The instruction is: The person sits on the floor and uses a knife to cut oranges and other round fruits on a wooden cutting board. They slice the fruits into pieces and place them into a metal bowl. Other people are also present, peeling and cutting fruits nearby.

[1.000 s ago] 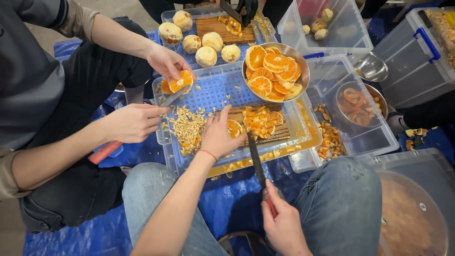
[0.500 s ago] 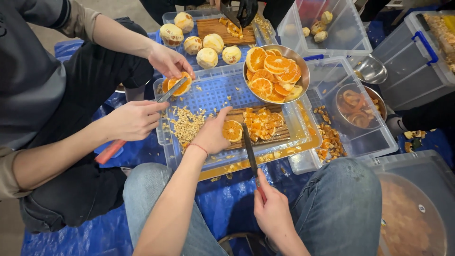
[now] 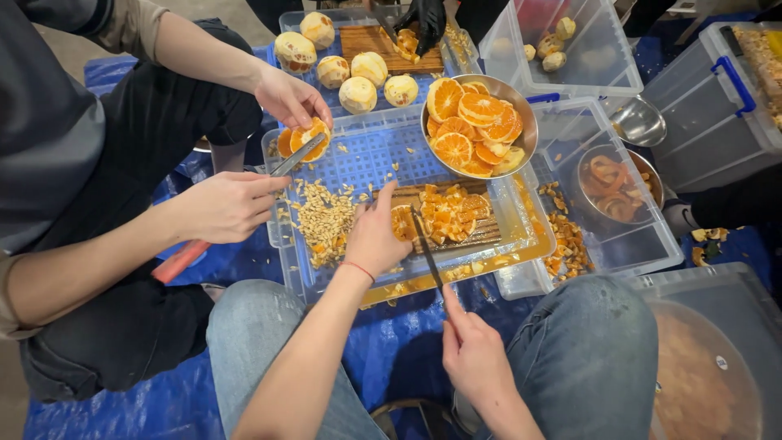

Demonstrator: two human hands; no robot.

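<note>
My left hand [image 3: 376, 238] presses an orange half [image 3: 402, 222] down on a small wooden cutting board [image 3: 481, 235] inside a clear bin lid. My right hand [image 3: 475, 352] grips a dark knife [image 3: 427, 249] whose blade tip rests on that orange half. Chopped orange pieces [image 3: 450, 213] are piled on the board just right of the blade. A metal bowl of orange slices [image 3: 476, 122] stands behind the board.
A person at the left holds an orange slice [image 3: 305, 138] and a red-handled knife [image 3: 244, 209] over a heap of seeds [image 3: 319, 218]. Peeled oranges [image 3: 358, 81] lie farther back. A gloved hand [image 3: 423, 18] works at a far board. Clear bins [image 3: 717, 90] and a peel bowl [image 3: 615, 183] stand right.
My left hand has settled the orange half on the board. My knife has swung from beside the board up onto the fruit. The other person's knife has moved against their slice.
</note>
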